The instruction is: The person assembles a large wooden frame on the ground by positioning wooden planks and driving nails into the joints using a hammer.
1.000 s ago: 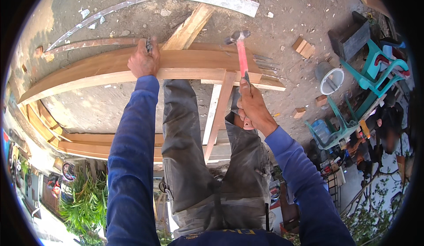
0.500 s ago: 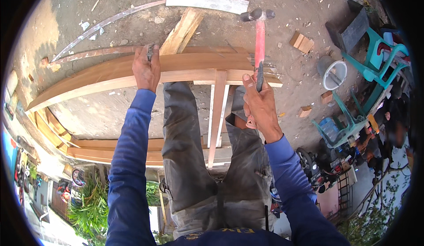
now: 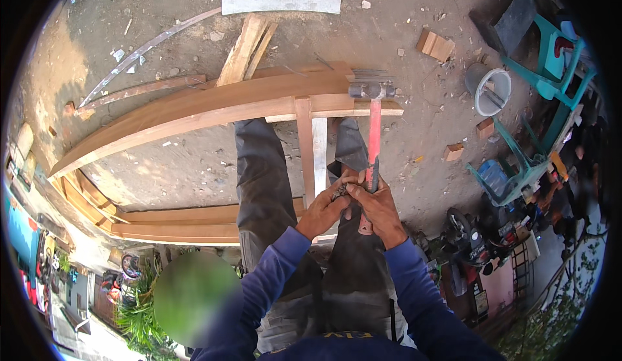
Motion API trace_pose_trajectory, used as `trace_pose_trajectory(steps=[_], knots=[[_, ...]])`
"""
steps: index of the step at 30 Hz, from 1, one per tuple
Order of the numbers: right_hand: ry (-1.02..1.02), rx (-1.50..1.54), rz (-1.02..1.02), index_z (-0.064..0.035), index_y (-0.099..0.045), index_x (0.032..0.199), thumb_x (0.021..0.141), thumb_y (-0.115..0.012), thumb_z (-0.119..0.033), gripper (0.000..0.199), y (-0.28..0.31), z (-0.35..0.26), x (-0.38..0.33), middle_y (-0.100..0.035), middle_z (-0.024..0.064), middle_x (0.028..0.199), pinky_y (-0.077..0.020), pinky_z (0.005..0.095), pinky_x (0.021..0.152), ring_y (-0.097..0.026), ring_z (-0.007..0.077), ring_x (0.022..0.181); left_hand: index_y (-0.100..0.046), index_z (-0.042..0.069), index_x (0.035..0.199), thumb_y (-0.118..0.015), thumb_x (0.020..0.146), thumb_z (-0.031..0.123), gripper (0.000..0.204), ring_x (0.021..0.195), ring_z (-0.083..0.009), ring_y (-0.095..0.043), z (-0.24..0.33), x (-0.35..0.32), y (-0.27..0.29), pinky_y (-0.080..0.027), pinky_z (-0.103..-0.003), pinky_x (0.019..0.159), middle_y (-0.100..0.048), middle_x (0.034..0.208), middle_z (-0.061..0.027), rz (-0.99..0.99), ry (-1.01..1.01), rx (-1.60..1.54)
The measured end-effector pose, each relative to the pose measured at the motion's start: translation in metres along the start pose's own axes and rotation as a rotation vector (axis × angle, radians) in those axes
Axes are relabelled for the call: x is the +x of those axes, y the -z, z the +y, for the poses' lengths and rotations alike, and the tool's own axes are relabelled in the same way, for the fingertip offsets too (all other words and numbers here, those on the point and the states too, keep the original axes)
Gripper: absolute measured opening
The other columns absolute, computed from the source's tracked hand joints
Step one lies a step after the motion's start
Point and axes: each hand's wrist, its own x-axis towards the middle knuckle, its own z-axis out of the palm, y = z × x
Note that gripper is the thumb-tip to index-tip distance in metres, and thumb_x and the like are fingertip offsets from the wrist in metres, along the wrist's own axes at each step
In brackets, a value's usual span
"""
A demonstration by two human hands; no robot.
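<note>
My right hand (image 3: 379,209) is wrapped shut around the red handle of the hammer (image 3: 374,142), gripping low on the shaft, with the steel head up at the far end, resting against the curved wooden beam (image 3: 194,111). My left hand (image 3: 322,213) is right beside it, fingers pinched together on something small and dark, touching the right fingertips (too small to tell what it is). Both hands sit above my knees, grey trousers under them. Between my legs runs a pale upright wooden strip (image 3: 312,153) that meets the beam in a T. More curved planks (image 3: 181,221) lie stacked on the dirt ground to my left. Beyond the beam, a short flat board (image 3: 282,1) and a thin bent strip (image 3: 146,46). Off to the right, a white bucket (image 3: 492,92), small wood blocks (image 3: 435,45) and teal plastic chairs (image 3: 551,56).
</note>
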Motion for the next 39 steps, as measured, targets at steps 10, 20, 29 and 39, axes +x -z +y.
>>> trace_pose_trajectory(steps=[10, 20, 29, 39], knots=[[0.221, -0.239, 0.146, -0.0061, -0.053, 0.097, 0.093, -0.069, -0.001, 0.017, 0.027, -0.019, 0.003, -0.062, 0.0032, 0.088, -0.0559, 0.0288, 0.072, -0.063, 0.0111, 0.077, -0.069, 0.000, 0.094, -0.058, 0.096, 0.019, 0.022, 0.058, -0.0137, -0.055, 0.007, 0.021, 0.026, -0.046, -0.031, 0.057, -0.068, 0.080, -0.0080, 0.294, -0.115, 0.364], [0.386, -0.613, 0.069, -0.0027, -0.057, 0.091, 0.089, -0.073, -0.006, 0.016, -0.023, -0.055, 0.029, -0.059, 0.0040, 0.078, -0.0487, 0.0303, 0.067, -0.054, 0.0107, 0.071, -0.073, 0.000, 0.096, -0.078, 0.085, 0.013, 0.018, 0.060, -0.0206, -0.058, 0.064, 0.028, 0.026, -0.050, -0.035, 0.064, -0.065, 0.072, -0.0088, 0.291, -0.515, 0.928], [0.361, -1.162, 0.181, 0.0000, -0.062, 0.113, 0.098, -0.068, -0.031, 0.035, -0.035, -0.130, 0.007, -0.065, 0.0128, 0.078, -0.0513, 0.0373, 0.069, -0.064, 0.0214, 0.070, -0.076, -0.001, 0.095, -0.078, 0.086, 0.015, 0.019, 0.079, -0.0100, -0.066, 0.133, 0.134, 0.168, -0.053, -0.029, 0.076, -0.075, 0.091, -0.0054, 0.613, -0.381, 0.513], [0.242, -1.310, 0.116, -0.0040, -0.048, 0.143, 0.104, -0.053, -0.034, 0.049, -0.065, -0.161, -0.003, -0.066, 0.0207, 0.079, -0.0515, 0.0476, 0.071, -0.069, 0.0347, 0.073, -0.076, 0.005, 0.091, -0.083, 0.078, 0.036, 0.035, 0.095, -0.0365, -0.073, 0.112, 0.180, 0.150, -0.056, -0.044, 0.086, -0.075, 0.096, -0.0190, 0.919, -0.135, 0.508]])
